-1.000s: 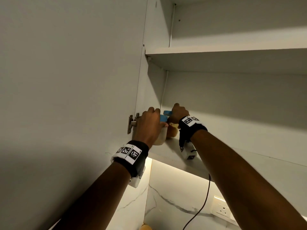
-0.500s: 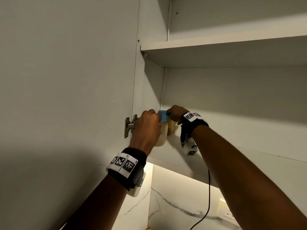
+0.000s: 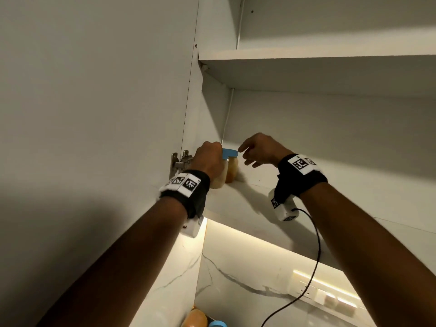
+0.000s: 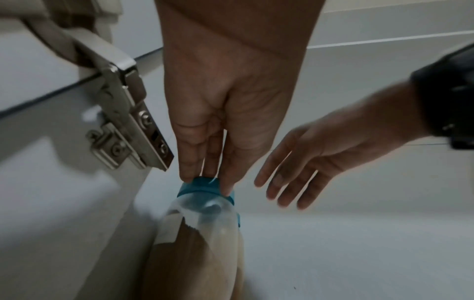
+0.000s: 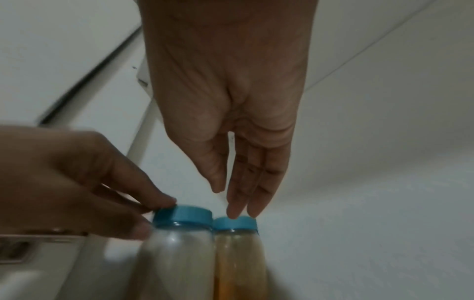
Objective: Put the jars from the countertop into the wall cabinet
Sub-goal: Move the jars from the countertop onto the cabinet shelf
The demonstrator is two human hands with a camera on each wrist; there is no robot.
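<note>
Two blue-lidded jars stand side by side at the left end of the cabinet's lower shelf: a pale jar and an amber jar to its right. My left hand pinches the pale jar's lid with its fingertips. My right hand hovers open just right of the lids. In the right wrist view its straight fingers end at the amber jar's lid, beside the pale jar; whether they touch it I cannot tell.
The open cabinet door and its metal hinge sit close to my left hand. An upper shelf hangs overhead. Below on the countertop, another amber jar and a blue lid show. A black cable hangs from my right wrist.
My right hand has let go of the amber jar, opened and drawn back to the right. My left hand stays on the pale jar's lid.
</note>
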